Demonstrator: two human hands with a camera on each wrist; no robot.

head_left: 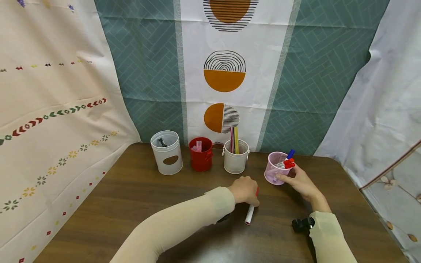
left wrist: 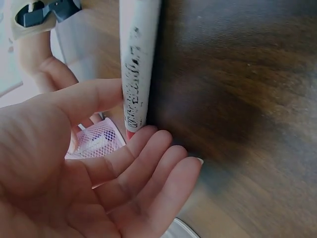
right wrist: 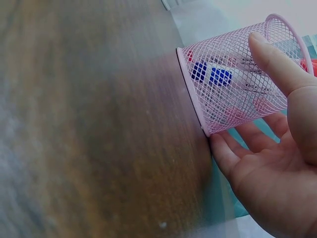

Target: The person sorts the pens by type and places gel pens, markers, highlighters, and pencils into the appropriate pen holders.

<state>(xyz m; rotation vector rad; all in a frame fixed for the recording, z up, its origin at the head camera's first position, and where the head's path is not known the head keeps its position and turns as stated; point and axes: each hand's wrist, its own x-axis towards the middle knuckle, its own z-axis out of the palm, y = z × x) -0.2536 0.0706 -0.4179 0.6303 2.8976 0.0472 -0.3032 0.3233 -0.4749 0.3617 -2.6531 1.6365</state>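
My left hand (head_left: 244,190) is over a white marker with a red cap (head_left: 250,214) on the table. In the left wrist view, the thumb lies along the marker (left wrist: 136,64) and the fingertips meet it near the red end, pinching it. My right hand (head_left: 304,184) grips a pink mesh pen cup (head_left: 272,171), with the thumb on one side and the fingers round the other. Red-capped markers (head_left: 288,163) and a blue-capped marker (head_left: 291,153) stick out of its top. Through the mesh in the right wrist view, a blue marker end (right wrist: 220,76) shows; the cup stands upright on the table.
Along the back of the brown table (head_left: 138,204) stand a white bin (head_left: 169,160), a red bucket (head_left: 201,160) with pale pink pieces inside, and a white bucket (head_left: 234,163) holding colourful strips. Patterned cloths (head_left: 144,54) hang behind and at both sides.
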